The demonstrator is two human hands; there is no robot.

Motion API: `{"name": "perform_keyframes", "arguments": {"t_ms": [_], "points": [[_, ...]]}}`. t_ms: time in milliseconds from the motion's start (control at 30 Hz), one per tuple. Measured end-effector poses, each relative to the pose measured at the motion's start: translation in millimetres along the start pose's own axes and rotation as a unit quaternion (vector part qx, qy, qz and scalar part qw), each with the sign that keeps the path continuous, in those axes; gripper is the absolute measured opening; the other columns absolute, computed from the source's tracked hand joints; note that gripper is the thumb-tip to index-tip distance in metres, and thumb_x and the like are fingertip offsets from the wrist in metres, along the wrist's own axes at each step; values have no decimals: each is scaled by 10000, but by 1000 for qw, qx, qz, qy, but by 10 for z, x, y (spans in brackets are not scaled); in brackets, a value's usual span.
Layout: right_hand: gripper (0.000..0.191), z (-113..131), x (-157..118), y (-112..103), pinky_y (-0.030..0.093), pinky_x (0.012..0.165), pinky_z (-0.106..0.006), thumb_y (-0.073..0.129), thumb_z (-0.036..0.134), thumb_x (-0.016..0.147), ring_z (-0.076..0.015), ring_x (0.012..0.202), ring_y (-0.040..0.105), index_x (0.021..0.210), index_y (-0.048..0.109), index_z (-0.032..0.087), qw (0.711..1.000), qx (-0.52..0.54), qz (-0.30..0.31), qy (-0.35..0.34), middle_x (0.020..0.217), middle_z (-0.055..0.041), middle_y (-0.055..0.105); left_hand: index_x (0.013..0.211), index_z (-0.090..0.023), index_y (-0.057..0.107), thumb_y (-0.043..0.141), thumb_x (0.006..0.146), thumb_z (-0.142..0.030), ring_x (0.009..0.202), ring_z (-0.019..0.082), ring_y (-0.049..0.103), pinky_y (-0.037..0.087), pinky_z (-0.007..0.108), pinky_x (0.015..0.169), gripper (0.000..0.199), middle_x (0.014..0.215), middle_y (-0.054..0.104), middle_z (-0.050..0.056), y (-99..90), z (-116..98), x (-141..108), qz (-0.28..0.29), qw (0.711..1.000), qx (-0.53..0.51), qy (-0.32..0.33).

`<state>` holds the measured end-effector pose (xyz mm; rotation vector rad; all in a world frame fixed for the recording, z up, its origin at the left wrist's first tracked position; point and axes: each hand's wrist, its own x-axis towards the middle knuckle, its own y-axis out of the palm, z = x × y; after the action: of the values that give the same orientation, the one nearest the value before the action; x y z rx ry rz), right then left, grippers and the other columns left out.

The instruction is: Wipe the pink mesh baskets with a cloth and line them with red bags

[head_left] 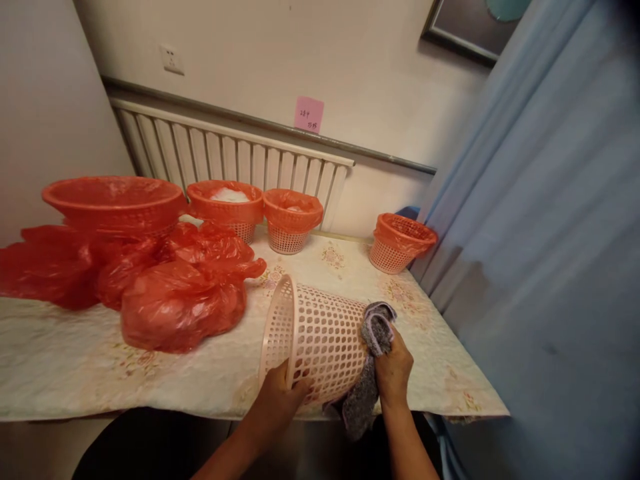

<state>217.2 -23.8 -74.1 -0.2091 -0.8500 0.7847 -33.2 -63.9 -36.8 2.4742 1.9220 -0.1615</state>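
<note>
A pale pink perforated plastic wastebasket (325,333) lies tipped on its side near the table's front edge, its mouth facing left. My left hand (283,400) is closed on its rim, thumb outside and fingers partly hidden within. At the basket's base end, my right hand (395,367) grips a bunched grey cloth (363,400) with a light purple edge. The cloth presses against the base, and part of it hangs down past the table edge.
Tied red plastic bags (183,307) fill the table's left side. Behind them stand a wide red-lined basket (115,200) and two smaller lined baskets (289,241). Another lined basket (393,257) is at the back right, beside a blue curtain (525,233). A radiator (225,150) lines the wall.
</note>
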Motion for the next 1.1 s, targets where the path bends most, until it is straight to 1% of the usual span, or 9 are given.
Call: {"name": "perform_keyframes", "arguments": {"t_ms": [200, 333, 433, 533, 700, 800, 867, 967, 1100], "points": [[411, 4, 17, 65, 469, 917, -355, 487, 262, 830, -248, 1056, 626, 1191, 658, 163, 1000, 3, -2, 1, 1112, -113, 695, 1070, -159, 705, 576, 836, -424, 1045, 292, 653, 484, 372, 965, 377, 1094, 736, 99, -84, 325, -102, 57, 993, 60, 88], [414, 47, 39, 57, 471, 918, -367, 493, 271, 832, -259, 1053, 630, 1195, 656, 154, 1000, 8, -5, 1, 1133, -122, 690, 1042, -195, 729, 529, 879, -439, 1037, 285, 652, 485, 351, 954, 355, 1073, 742, 76, -125, 533, -166, 62, 989, 91, 103], [398, 135, 23, 67, 484, 905, -373, 516, 289, 835, -271, 1042, 640, 1177, 667, 151, 1000, 11, -13, 19, 1119, -130, 697, 977, -193, 744, 527, 883, -445, 963, 273, 665, 496, 338, 923, 346, 1000, 753, 72, -137, 538, -173, 46, 989, 105, 90], [375, 310, -54, 133, 486, 931, -377, 533, 284, 844, -264, 1068, 638, 1169, 670, 156, 999, 34, 0, 12, 1123, -121, 699, 886, -181, 747, 525, 877, -446, 912, 266, 670, 507, 331, 892, 346, 943, 756, 72, -146, 455, -146, 50, 989, 100, 97], [328, 802, -353, 320, 449, 1030, -416, 547, 224, 864, -234, 1169, 596, 1168, 659, 170, 990, 105, 30, -84, 1234, -107, 654, 1043, -159, 709, 545, 870, -451, 983, 273, 663, 509, 345, 905, 377, 1014, 749, 75, -147, 374, -65, 50, 992, 57, 97], [290, 1107, -573, 389, 443, 1046, -423, 561, 203, 866, -228, 1216, 565, 1138, 661, 186, 977, 119, 67, -162, 1280, -103, 626, 1063, -145, 695, 517, 873, -471, 1000, 285, 653, 493, 395, 954, 417, 1046, 741, 91, -166, 441, -10, 39, 990, 58, 123], [285, 1245, -694, 417, 422, 1067, -433, 559, 201, 869, -232, 1259, 527, 1138, 652, 192, 968, 119, 85, -204, 1314, -104, 599, 1097, -149, 682, 519, 864, -462, 1091, 290, 619, 442, 419, 1035, 423, 1144, 711, 113, -194, 511, 18, 12, 988, 69, 139], [303, 1310, -780, 458, 388, 1094, -442, 513, 185, 892, -230, 1298, 486, 1172, 627, 186, 961, 113, 85, -239, 1329, -111, 583, 1180, -164, 645, 519, 858, -437, 1199, 271, 562, 376, 418, 1110, 441, 1262, 652, 132, -234, 567, 39, -12, 985, 73, 155], [287, 1228, -700, 498, 396, 1086, -426, 489, 168, 906, -222, 1268, 515, 1152, 635, 182, 955, 108, 69, -269, 1299, -112, 603, 1107, -190, 678, 518, 863, -422, 1149, 265, 587, 417, 402, 1067, 373, 1164, 702, 103, -232, 489, 31, -10, 986, 72, 152]]}}
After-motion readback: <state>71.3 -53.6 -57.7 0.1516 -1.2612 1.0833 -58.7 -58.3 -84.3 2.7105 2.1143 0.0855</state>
